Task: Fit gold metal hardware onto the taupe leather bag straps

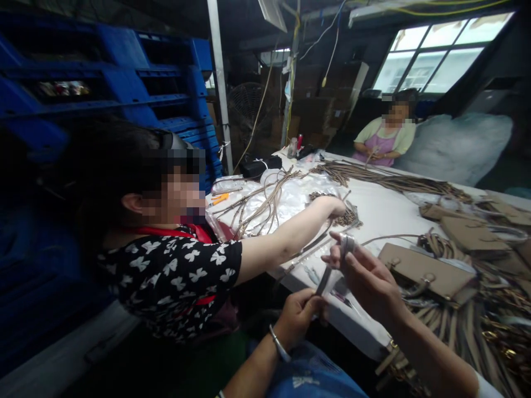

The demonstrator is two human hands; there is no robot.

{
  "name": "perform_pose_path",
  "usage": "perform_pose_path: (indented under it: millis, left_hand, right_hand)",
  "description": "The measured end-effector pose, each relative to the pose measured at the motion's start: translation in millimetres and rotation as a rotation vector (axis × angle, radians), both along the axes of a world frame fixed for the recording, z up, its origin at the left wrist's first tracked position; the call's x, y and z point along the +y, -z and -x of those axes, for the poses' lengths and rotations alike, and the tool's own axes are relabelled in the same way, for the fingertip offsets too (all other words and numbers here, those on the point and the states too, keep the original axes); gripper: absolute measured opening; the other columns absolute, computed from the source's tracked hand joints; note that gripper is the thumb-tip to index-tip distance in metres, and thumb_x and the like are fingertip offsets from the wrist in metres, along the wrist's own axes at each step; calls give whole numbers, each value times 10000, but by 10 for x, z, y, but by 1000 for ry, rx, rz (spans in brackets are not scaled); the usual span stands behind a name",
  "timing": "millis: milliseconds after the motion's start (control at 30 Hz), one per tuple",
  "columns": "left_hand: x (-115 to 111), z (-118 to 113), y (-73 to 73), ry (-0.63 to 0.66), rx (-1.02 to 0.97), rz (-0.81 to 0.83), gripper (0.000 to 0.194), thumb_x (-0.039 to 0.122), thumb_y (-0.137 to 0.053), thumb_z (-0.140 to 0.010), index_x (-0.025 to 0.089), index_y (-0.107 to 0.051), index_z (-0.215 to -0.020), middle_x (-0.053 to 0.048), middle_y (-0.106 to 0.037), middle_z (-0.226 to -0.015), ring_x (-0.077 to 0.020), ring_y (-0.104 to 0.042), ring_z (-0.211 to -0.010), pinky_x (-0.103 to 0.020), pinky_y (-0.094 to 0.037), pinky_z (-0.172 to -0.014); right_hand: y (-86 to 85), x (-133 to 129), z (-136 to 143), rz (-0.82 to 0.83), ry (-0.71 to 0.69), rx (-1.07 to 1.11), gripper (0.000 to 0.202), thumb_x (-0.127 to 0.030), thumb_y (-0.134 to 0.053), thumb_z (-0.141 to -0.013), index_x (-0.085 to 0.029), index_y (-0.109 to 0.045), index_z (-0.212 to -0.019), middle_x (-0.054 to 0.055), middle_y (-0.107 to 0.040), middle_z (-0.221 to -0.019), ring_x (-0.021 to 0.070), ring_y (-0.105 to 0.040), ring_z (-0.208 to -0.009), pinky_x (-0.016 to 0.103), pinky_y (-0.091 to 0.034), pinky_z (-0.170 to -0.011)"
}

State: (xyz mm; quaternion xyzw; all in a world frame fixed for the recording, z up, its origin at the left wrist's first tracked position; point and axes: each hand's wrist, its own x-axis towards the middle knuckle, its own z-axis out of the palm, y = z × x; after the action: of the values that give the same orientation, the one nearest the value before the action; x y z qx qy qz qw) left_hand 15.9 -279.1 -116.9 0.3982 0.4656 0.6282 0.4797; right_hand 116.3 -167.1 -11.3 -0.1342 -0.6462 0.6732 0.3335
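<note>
My left hand (299,316), with a silver bangle at the wrist, is closed on the lower end of a plastic-wrapped strap (326,281). The strap slants up to my right hand (369,271), whose thumb and fingers pinch its upper end near a shiny buckle-like part. Both hands are over the near edge of the white table (381,213). Right of my right hand lies a taupe handbag (427,271) with a handle. A co-worker's bare arm (282,237) reaches across to a pile of small brown pieces (350,216).
Long straps (394,179) run across the table's far side, and more straps (452,331) hang at the right. Clear plastic bags and an orange tool (219,199) lie at the left. Another person (385,138) is at the far side. Blue pallets (124,50) rise behind the co-worker.
</note>
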Motion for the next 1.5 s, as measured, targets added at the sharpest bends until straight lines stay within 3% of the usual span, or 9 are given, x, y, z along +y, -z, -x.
perform_pose_path:
  millis: [167,300,467,767,933,1067,1200,1333,1500]
  left_hand:
    - [-171,-113,-281,115,-193,57,494,575,-528,-878,91,-627,-890,-9,-560,-585,-79,-486,-446,-202,-370,-478]
    - [-218,13,-442,-32,-340,135,445,547,-567,-867,108,-598,-804,47,-468,-520,-46,-374,-400,-186,-346,-448]
    - [-174,237,-342,-80,-428,333,507,634,-630,-765,132,-564,-752,98,-357,-500,-33,-258,-406,-180,-341,-451]
    - [-4,389,198,-184,234,303,520,618,-547,-825,136,-632,-649,20,-478,-466,-103,-421,-429,-222,-289,-428]
    - [24,512,125,-189,328,282,450,543,-539,-870,136,-709,-786,-45,-620,-588,-174,-576,-551,-277,-443,-535]
    - [-161,410,31,-292,564,-23,337,400,-544,-916,188,-656,-1152,-116,-671,-1165,-240,-600,-1104,-376,-453,-977]
    - [-293,153,210,-158,707,-150,435,327,-618,-883,226,-560,-1301,-94,-637,-1270,-236,-573,-1187,-388,-421,-1049]
    - [-197,154,360,-117,674,-136,369,231,-434,-968,219,-555,-1317,-96,-678,-1190,-201,-636,-1079,-337,-494,-946]
    - [-20,498,149,-59,759,-190,426,165,-399,-943,222,-537,-1342,-91,-674,-1176,-210,-628,-1079,-329,-473,-956]
  right_hand:
    - [387,262,-121,-779,120,-185,332,-230,-407,-994,-217,-484,-1316,97,-643,-1042,209,-622,-968,366,-490,-889]
    - [685,251,-262,-906,-169,-339,295,-277,-378,-991,-196,-513,-1241,119,-657,-973,220,-632,-880,350,-513,-784]
    - [706,54,-307,-759,-308,-570,306,-429,-407,-970,-197,-587,-886,53,-571,-754,186,-530,-683,321,-460,-676]
    - [573,-66,-384,205,-653,-727,491,-584,-436,-937,-128,-605,-1010,-22,-467,-698,98,-461,-564,239,-460,-578]
    - [605,-134,-422,194,-532,-685,427,-554,-562,-887,-132,-624,-864,-43,-449,-610,86,-422,-520,189,-394,-490]
    - [616,-46,-466,688,-462,-607,310,-403,-608,-888,-97,-660,-880,-76,-336,-580,45,-265,-440,140,-337,-419]
    - [587,17,-502,1050,-424,-537,195,-266,-620,-873,-74,-658,-874,-82,-262,-622,27,-186,-431,107,-325,-422]
    - [537,-97,-524,1057,-469,-465,240,-304,-605,-904,-73,-667,-924,-72,-286,-635,31,-209,-449,126,-366,-465]
    - [425,-284,-504,804,-481,-361,349,-394,-494,-967,-100,-681,-989,-53,-338,-595,66,-280,-483,179,-417,-526]
